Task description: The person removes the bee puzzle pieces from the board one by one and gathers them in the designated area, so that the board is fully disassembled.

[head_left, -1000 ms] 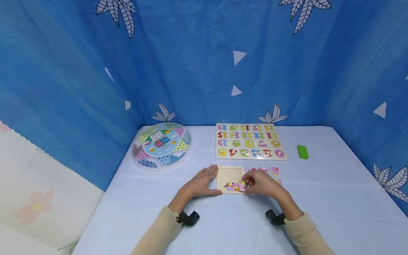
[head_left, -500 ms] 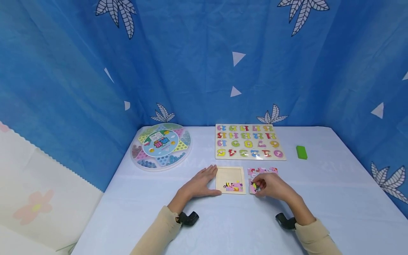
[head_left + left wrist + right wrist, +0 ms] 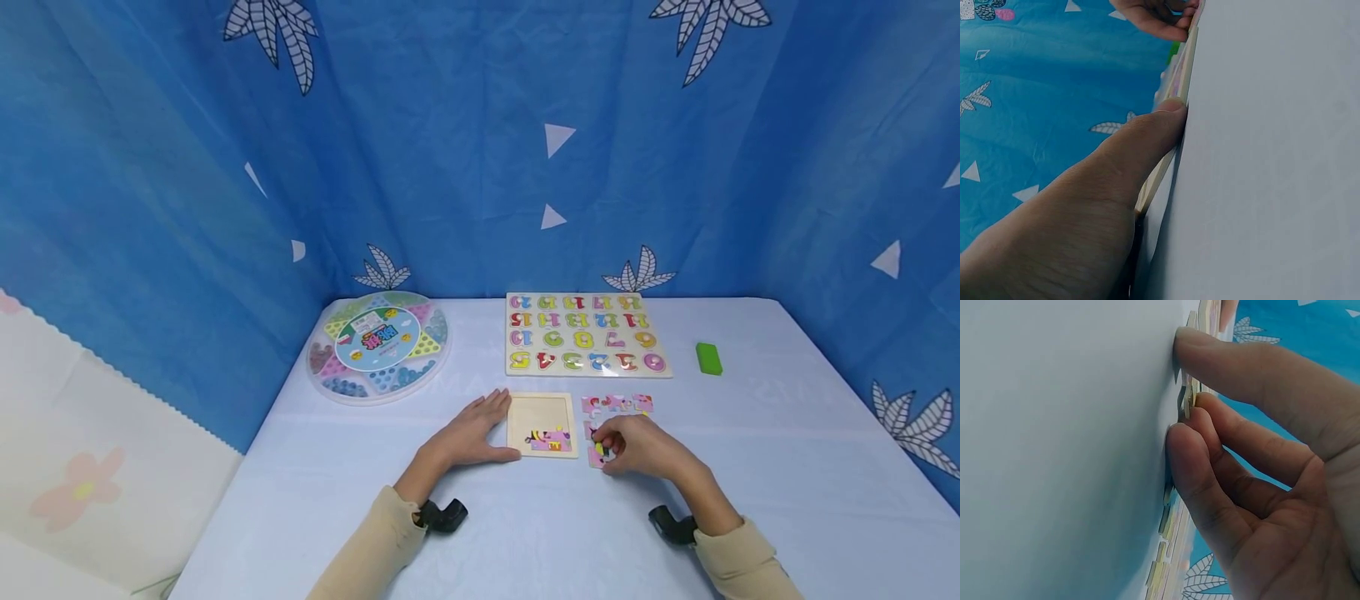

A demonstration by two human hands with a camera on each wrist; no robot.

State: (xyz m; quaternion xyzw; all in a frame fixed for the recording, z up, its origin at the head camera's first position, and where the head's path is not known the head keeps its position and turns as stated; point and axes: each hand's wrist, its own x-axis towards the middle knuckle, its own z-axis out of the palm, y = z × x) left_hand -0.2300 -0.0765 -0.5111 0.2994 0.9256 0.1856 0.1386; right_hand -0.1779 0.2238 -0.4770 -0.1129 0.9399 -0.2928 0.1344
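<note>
My left hand (image 3: 474, 432) lies with spread, straight fingers along the left side of a small wooden puzzle tray (image 3: 512, 427), its thumb at the front left corner. In the left wrist view, that thumb (image 3: 1154, 131) presses against the tray's edge. A few joined pink and yellow pieces (image 3: 553, 440) fill the tray's front right part. Right of the tray, my right hand (image 3: 641, 446) pinches a pink puzzle piece (image 3: 596, 457) low over the table, its fingers partly hiding it. The right wrist view has the piece's thin edge (image 3: 1185, 403) between thumb and fingers.
Several loose puzzle pieces (image 3: 617, 403) lie just behind my right hand, partly covered by it. A wooden number board (image 3: 592, 369) lies farther back, with a green block (image 3: 708, 358) to its right. A round marble game box (image 3: 378, 337) is at the back left.
My right hand has drawn the pink puzzle piece from over the tray's front right corner to the right, then toward the front, down near the table. My left hand has stayed at the tray.
</note>
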